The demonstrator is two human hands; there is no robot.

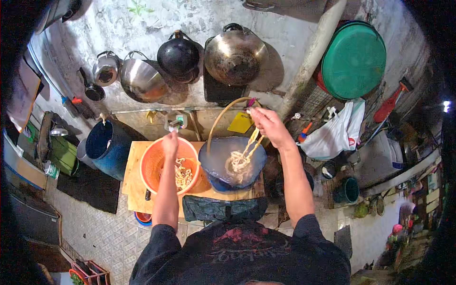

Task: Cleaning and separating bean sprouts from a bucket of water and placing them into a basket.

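Note:
My right hand [269, 126] is raised over the far right side of a blue bucket [206, 160] and grips long, pale, stringy strands [253, 142], which look like intestines. Their lower ends bunch up in the cloudy water inside. My left hand [170, 145] is at the far rim of an orange perforated plastic basket [144, 167]; its fingers look curled, and whether they hold anything is unclear. More pale strands [183, 176] lie in the basket, partly hidden by my left forearm. Both containers stand on a wooden board [133, 178].
A tan hose-like loop [213, 124] arches over the bucket. By the basket's near rim, a knife's black handle [148, 194] shows. Woks [235, 58] hang on the wall ahead, beside a green basin [354, 60]. A tall blue drum [110, 149] stands left; a white bag [329, 133] hangs right.

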